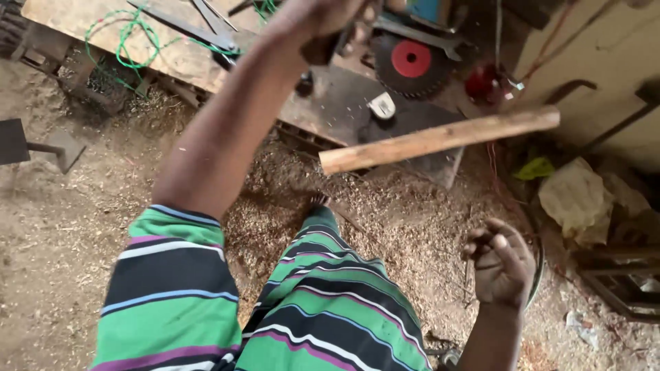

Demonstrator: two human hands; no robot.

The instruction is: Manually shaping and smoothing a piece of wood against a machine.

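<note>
Two hands: left (323, 20) clenched around a dark handle (322, 48), right (502, 264) loosely curled, empty; one wooden stick (440, 139).

Striped shirt (172, 288) — green, black, purple — short sleeves.

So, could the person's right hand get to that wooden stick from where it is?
Probably yes. The right hand hangs loosely curled and seemingly empty below the wooden stick, with only open air above the sawdust floor between them. The left hand is raised elsewhere.
</note>
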